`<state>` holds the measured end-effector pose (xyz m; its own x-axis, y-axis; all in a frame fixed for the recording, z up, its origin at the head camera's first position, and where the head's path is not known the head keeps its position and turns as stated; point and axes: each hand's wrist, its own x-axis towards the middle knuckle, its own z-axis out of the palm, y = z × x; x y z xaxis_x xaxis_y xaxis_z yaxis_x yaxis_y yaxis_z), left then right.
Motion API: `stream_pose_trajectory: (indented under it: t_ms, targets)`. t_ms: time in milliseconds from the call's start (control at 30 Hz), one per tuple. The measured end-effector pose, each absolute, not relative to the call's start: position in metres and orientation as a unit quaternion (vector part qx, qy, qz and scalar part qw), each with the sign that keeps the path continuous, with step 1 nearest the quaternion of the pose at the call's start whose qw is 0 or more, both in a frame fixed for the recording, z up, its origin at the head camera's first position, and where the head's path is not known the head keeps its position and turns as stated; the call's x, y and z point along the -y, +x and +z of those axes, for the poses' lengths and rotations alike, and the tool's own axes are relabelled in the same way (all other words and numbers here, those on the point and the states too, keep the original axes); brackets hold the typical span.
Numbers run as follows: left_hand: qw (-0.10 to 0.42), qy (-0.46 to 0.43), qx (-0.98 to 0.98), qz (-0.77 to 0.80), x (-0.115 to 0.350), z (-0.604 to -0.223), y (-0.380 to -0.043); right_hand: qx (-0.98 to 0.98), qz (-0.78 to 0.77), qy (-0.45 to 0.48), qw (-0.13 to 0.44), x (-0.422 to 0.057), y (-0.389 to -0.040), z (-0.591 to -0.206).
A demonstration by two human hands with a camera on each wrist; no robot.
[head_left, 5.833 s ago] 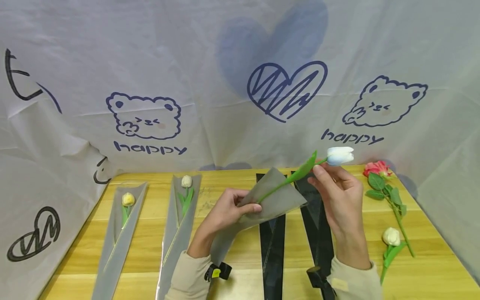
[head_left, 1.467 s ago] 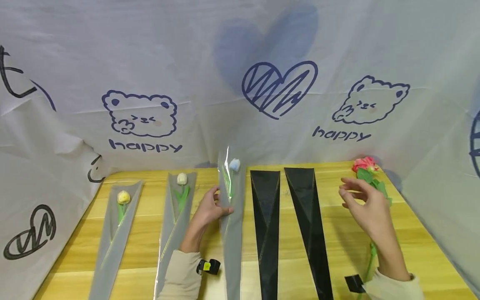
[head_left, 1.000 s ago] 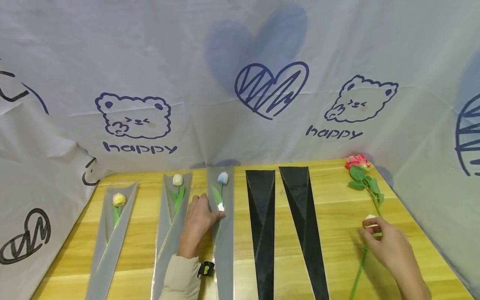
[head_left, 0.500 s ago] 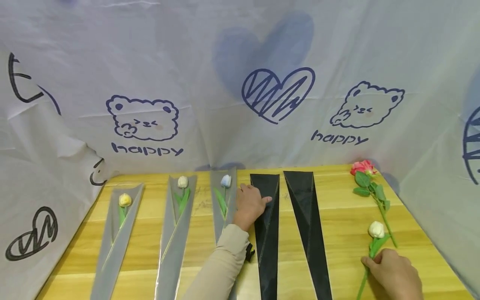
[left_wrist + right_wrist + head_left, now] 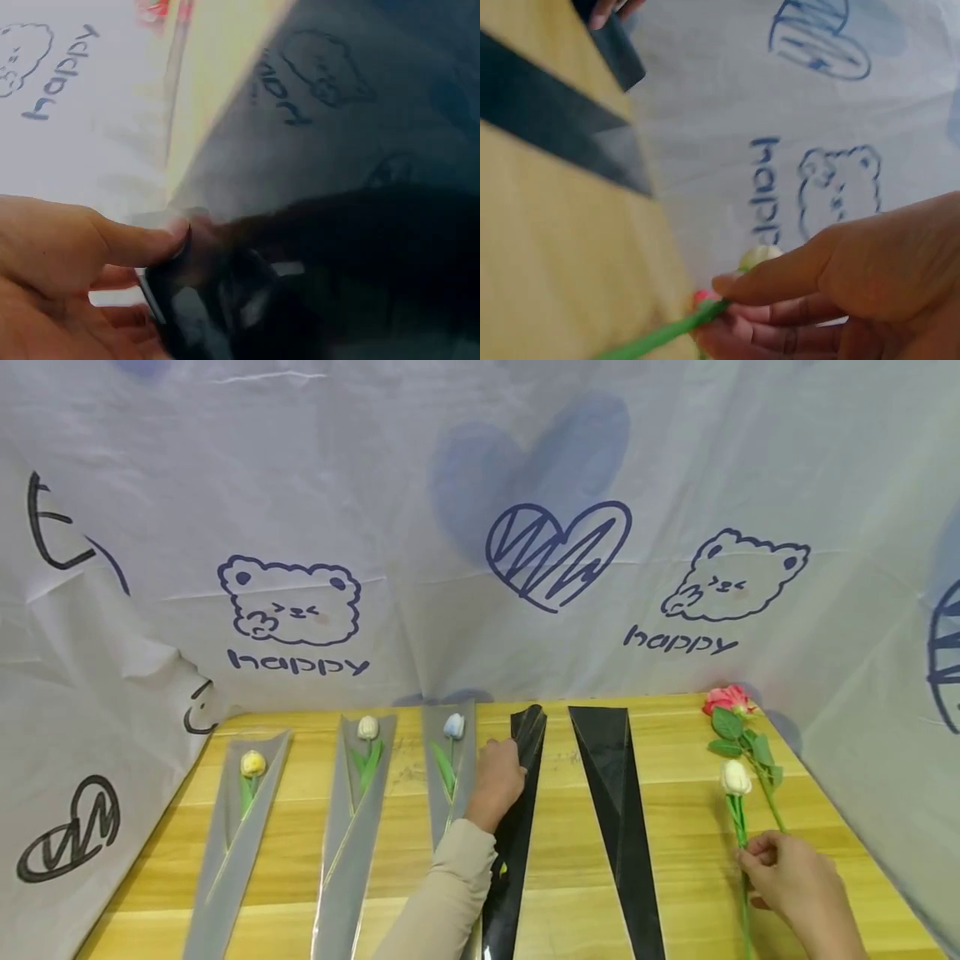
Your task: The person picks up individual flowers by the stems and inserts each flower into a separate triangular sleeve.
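Observation:
My left hand (image 5: 497,783) pinches the edge of a black flower sleeve (image 5: 517,852), which is bent and tilted near the middle of the table. In the left wrist view, the thumb (image 5: 142,241) presses on the dark, shiny film (image 5: 360,150). At the right, my right hand (image 5: 798,881) pinches the green stem of a white artificial tulip (image 5: 736,778), its bloom pointing away from me. That stem (image 5: 660,336) runs between thumb and fingers in the right wrist view. A second black sleeve (image 5: 621,793) lies flat between the hands.
On the left lie grey sleeves holding a yellow tulip (image 5: 252,764), a cream tulip (image 5: 367,727) and a pale blue tulip (image 5: 453,726). A pink flower (image 5: 727,699) with leaves lies at the back right. A white printed cloth (image 5: 420,610) stands behind the wooden table (image 5: 697,793).
The pale blue tulip went into a grey sleeve, which was laid down. My left hand then moved right and took the black sleeve. My right hand has picked up the white tulip.

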<state>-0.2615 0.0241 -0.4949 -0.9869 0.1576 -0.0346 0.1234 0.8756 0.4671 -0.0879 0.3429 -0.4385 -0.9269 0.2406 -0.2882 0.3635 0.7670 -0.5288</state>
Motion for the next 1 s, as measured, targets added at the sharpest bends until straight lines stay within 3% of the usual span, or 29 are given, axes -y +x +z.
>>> stream_pose_trajectory:
  t_ms: [100,267,500,667,1000]
  targets:
    - [0.047,0.089,-0.919,0.38,-0.009,-0.499,-0.261,-0.931,-0.336,0.128,0.059,-0.335,-0.101,-0.419]
    - [0.155,0.064,-0.754,0.635,0.015,-0.498,-0.258,-0.925,-0.374,0.045,-0.048,-0.318,-0.125,-0.387]
    - [0.237,0.079,-0.589,0.769,0.031,-0.488,-0.253,-0.862,-0.469,-0.001,-0.191,-0.295,-0.153,-0.361]
    - [0.257,0.093,-0.556,0.785,0.036,-0.48,-0.246,-0.783,-0.582,0.034,-0.218,-0.278,-0.163,-0.358]
    - [0.213,0.074,-0.571,0.789,0.037,-0.486,-0.242,-0.666,-0.712,0.0,-0.222,-0.269,-0.175,-0.371]
